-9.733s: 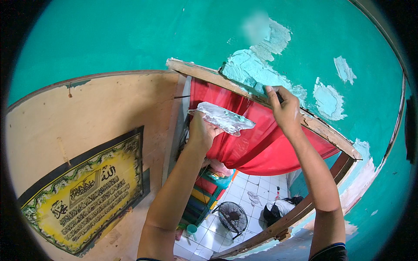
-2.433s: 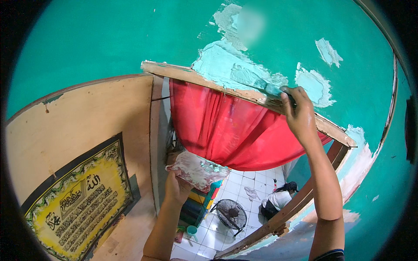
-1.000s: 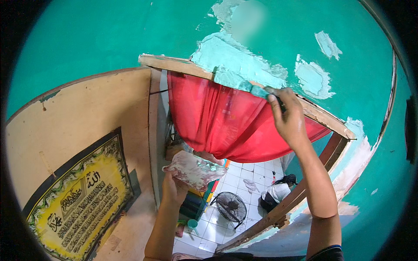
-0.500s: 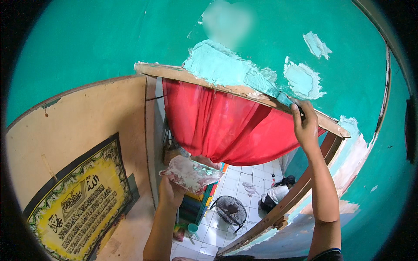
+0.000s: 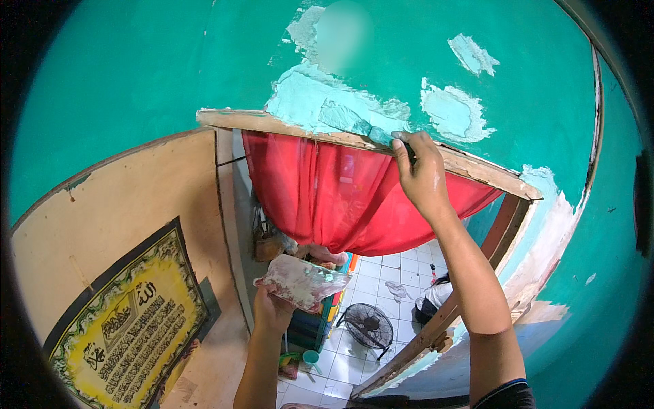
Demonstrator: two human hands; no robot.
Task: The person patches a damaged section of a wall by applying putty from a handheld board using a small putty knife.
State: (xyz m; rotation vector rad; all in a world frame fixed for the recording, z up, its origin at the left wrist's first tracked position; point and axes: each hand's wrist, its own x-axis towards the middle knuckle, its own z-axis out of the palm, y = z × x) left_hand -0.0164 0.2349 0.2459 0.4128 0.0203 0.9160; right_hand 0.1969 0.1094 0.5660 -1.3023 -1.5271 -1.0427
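My right hand (image 5: 424,170) is closed around the dark handle of a putty knife (image 5: 381,135). The blade, coated in pale turquoise filler, lies against the lower edge of a wide filler patch (image 5: 300,94) on the green wall, just above the wooden door lintel (image 5: 470,162). Lower down, my left hand (image 5: 274,310) grips the edge of a flat mixing board (image 5: 300,281). White residue and small turquoise dabs of filler are smeared over the board. Some of the left fingers are hidden beneath it.
A red curtain (image 5: 320,191) hangs under the lintel. Through the doorway are a floor fan (image 5: 368,326), a green dipper (image 5: 311,357) and a person (image 5: 436,294) low on the tiled floor. A framed yellow calligraphy picture (image 5: 129,327) is on the left wall. More filler patches (image 5: 453,112) dot the green wall.
My right hand has drawn the putty knife leftward along the lintel, leaving a fresh smoothed streak in the filler. My left hand still holds the board, and the view has shifted slightly.
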